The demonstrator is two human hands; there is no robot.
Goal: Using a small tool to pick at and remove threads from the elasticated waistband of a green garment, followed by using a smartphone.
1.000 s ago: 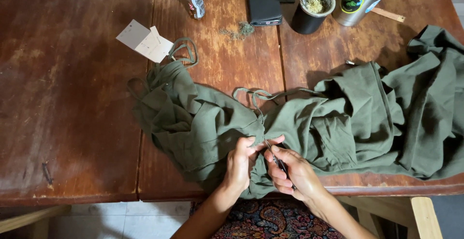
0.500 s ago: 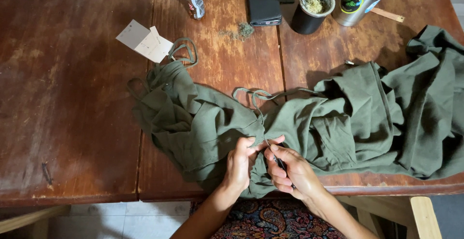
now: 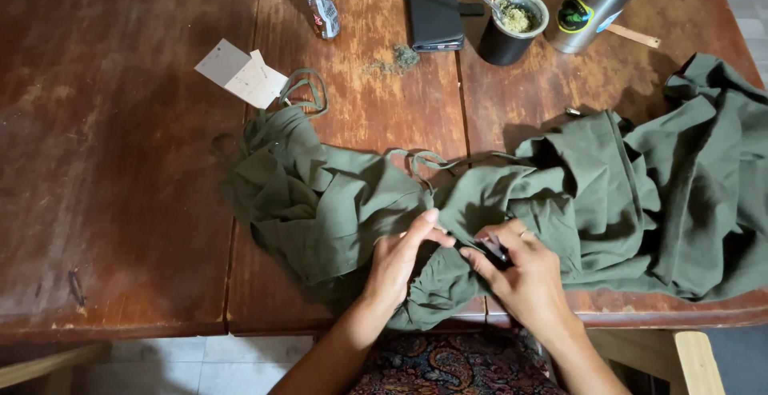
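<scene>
Green cloth lies bunched on a wooden worktop, left hand pinching it, right hand gripping a small dark tool.

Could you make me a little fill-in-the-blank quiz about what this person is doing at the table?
1. Both hands work on a crumpled garment whose colour is olive ____.
2. The right hand pinches a small dark tool, while the ____ hand holds the fabric beside it.
3. The garment lies on a worn table made of ____.
4. Near the garment's straps lies a pale paper ____.

Missing words: green; left; wood; tag
</scene>
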